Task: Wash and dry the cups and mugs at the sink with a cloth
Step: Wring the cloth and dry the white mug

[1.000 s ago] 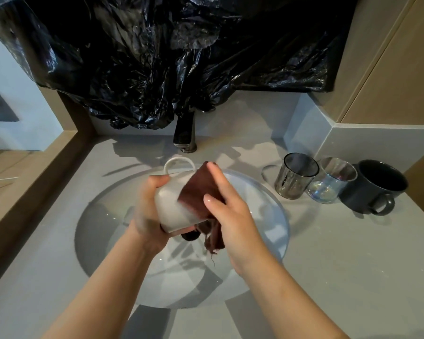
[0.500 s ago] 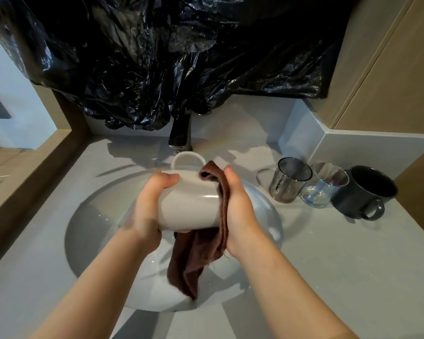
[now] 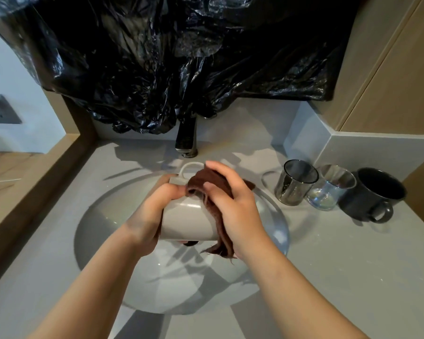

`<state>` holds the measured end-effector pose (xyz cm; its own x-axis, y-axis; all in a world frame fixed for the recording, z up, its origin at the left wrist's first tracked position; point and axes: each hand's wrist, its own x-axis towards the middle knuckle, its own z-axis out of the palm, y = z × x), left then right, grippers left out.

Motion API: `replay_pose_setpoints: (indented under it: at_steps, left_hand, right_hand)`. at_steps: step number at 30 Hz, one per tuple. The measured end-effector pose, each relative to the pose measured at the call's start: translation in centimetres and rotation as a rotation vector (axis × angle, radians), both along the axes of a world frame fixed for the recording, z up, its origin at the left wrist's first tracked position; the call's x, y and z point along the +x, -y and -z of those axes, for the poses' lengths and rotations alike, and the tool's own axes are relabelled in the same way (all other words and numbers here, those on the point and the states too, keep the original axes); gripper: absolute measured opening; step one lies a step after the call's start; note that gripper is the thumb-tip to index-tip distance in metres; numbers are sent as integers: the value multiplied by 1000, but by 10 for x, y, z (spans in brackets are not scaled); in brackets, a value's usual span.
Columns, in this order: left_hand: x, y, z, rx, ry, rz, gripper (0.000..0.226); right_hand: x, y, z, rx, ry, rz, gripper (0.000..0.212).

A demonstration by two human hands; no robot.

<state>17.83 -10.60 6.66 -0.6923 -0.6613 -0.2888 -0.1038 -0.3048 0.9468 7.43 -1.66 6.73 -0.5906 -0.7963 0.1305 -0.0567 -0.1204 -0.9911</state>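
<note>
Brown cloth, dangling 0.5 s ago, now bunched on white mug under curled right hand; left hand wrapped round it, above sink. Probably drying outside; 3 cups waiting.

A grey stone countertop carries a round white sunken basin, with a dark metal tap on its far side. At the right, close together in a row, stand a smoky glass tumbler, a clear iridescent glass and a black ceramic mug.
</note>
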Motion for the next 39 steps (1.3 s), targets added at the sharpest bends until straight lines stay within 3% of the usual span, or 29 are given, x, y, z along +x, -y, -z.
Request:
replay_pose_setpoints:
  at_steps: [3, 5, 8, 12, 15, 18, 21, 26, 30, 34, 36, 39]
  left_hand:
    - [-5, 1, 2, 34, -52, -98, 51]
    - [-8, -3, 3, 66, -56, -139, 48]
    - [-12, -5, 8, 85, -37, -179, 24]
    - [-9, 2, 10, -34, 28, -128, 44]
    - [-1, 11, 3, -165, -48, -24, 32]
    - [6, 17, 3, -268, -24, 160, 63]
    - [7, 17, 8, -248, 2, 238, 69]
    - [4, 17, 10, -159, -5, 142, 69]
    - [-1, 11, 8, 50, -174, -120, 57]
    - [-8, -17, 25, 278, -334, -97, 88]
    - [-9, -20, 32, 278, -331, -56, 108]
    - [-5, -8, 35, 207, -319, -49, 110]
  right_hand:
    - [-4, 2, 4, 22, 444, -89, 26]
    - [-2, 4, 8, 73, 539, -58, 31]
    - [6, 0, 13, 115, 246, 78, 36]
    - [18, -8, 21, 120, -260, 83, 39]
    - [15, -4, 17, 75, -420, 52, 40]
    - [-4, 4, 3, 111, -389, -37, 41]
    - [-20, 12, -8, 231, -389, -136, 32]
    - [-31, 18, -5, 153, -388, -3, 22]
    - [-28, 18, 1, 61, -193, 184, 26]
    - [-22, 24, 0, 23, -96, 363, 14]
    - [-19, 23, -2, 35, -160, 338, 12]
    - [-22, 21, -1, 106, -156, 274, 4]
